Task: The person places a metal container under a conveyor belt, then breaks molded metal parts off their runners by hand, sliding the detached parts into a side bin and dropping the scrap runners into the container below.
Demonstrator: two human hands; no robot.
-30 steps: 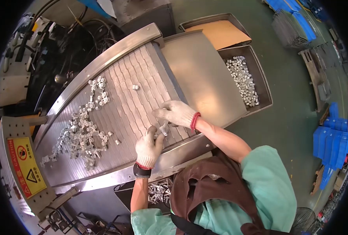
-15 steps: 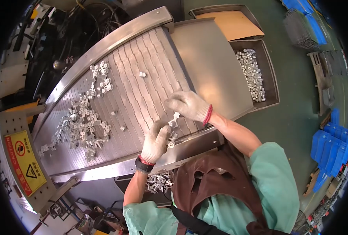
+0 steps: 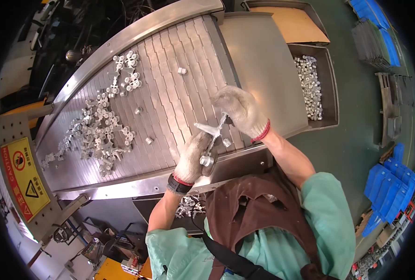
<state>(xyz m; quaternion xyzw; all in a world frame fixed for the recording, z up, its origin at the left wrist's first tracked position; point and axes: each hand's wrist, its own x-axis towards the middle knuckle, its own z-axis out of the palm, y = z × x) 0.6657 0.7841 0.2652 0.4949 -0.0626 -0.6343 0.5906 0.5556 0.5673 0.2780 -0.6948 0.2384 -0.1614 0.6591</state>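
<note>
My left hand (image 3: 194,157), in a white glove, is closed round the lower end of a branched metal casting (image 3: 213,131) with small round parts on it. The casting's upper end sits in the curled fingers of my gloved right hand (image 3: 239,110). Both hands are over the near edge of a slatted metal conveyor (image 3: 163,56). A pile of similar castings (image 3: 100,126) lies to the left on the slats. Single small metal pieces lie apart from it, one (image 3: 182,71) higher up and others (image 3: 149,140) nearer the pile.
Beyond the conveyor's right end is a smooth metal plate (image 3: 263,70), then a bin (image 3: 331,88) of small metal pieces. A lidded-looking box (image 3: 287,23) stands behind. Below the near rail, a bin holds metal scraps (image 3: 189,205). A caution sign (image 3: 25,179) is at left.
The view has shifted, so the conveyor appears further up. The casting between my hands now shows more fully, spread across both. My right hand has turned, its fingers curled at the casting's top.
</note>
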